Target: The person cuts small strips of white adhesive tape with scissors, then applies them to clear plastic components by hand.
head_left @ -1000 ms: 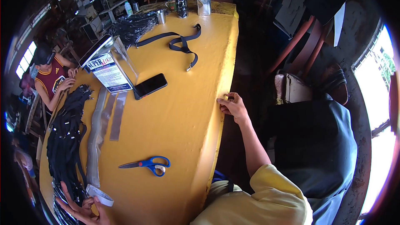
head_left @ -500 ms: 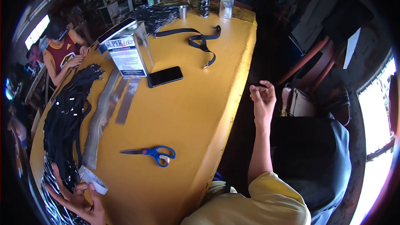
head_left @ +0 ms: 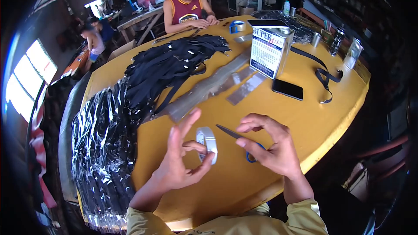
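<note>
A roll of whitish tape (head_left: pixel 210 146) hangs above the yellow table, gripped between the thumb and a finger of my left hand (head_left: pixel 174 165); two other fingers point upward. To the right of the roll, my right hand (head_left: pixel 278 150) hovers with curved fingers, thumb and index apart and nothing visible between them. Under it lie scissors (head_left: pixel 228 131) with a dark blade and blue handles, partly hidden by that hand. Beyond both hands, clear plastic strips (head_left: pixel 209 91) and a pile of black straps (head_left: pixel 170 61) rest on the tabletop.
A rectangular metal can (head_left: pixel 267 54) stands behind a black phone (head_left: pixel 287 90). One loose black strap (head_left: pixel 324 76) curls at the right. Glossy plastic-wrapped material (head_left: pixel 104 156) covers the left end. Across the table (head_left: pixel 331 122), a person (head_left: pixel 187 11) in a maroon jersey works with both hands.
My view has swung left. My right hand has come from beyond the table's right edge to over the scissors. My left hand, still with the tape roll, is now near the middle, facing it.
</note>
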`<state>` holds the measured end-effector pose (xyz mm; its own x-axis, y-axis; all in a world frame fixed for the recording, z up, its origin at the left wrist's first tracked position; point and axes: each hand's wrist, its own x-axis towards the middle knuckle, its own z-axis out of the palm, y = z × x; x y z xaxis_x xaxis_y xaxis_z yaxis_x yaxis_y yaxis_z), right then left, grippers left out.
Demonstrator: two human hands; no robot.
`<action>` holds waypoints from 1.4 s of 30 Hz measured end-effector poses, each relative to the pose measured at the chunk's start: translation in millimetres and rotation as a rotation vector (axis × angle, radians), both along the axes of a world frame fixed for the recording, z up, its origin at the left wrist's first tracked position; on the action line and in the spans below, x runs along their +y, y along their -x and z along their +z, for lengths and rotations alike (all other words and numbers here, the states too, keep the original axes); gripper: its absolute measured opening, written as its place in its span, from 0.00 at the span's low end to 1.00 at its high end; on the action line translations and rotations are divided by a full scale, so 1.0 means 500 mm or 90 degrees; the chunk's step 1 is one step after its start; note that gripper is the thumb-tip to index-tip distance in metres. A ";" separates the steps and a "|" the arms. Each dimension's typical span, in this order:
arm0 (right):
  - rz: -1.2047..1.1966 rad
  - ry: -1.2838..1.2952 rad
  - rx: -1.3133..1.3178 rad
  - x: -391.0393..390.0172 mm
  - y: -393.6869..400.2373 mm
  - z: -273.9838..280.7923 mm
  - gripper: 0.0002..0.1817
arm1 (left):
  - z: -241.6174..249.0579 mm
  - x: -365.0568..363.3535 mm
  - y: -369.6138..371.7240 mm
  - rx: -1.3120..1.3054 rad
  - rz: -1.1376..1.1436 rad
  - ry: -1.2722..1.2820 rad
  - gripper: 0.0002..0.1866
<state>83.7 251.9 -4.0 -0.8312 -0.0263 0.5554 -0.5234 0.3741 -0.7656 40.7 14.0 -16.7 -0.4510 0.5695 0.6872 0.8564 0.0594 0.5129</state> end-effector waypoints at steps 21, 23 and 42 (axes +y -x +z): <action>0.073 -0.287 0.153 -0.066 0.060 0.045 0.21 | 0.006 0.001 -0.011 -0.289 -0.036 -0.044 0.58; 0.035 -0.280 0.182 -0.066 0.066 0.045 0.20 | 0.013 0.005 -0.012 -0.298 -0.032 -0.043 0.58; 0.024 -0.377 0.264 -0.059 0.033 0.066 0.28 | 0.007 0.007 0.017 -0.381 0.064 -0.059 0.58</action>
<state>67.0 222.4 29.2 -0.5483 -0.4448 0.7082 -0.7473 0.6407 -0.1762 32.3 17.5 -13.3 -0.8225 0.4536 0.3433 0.4112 0.0570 0.9098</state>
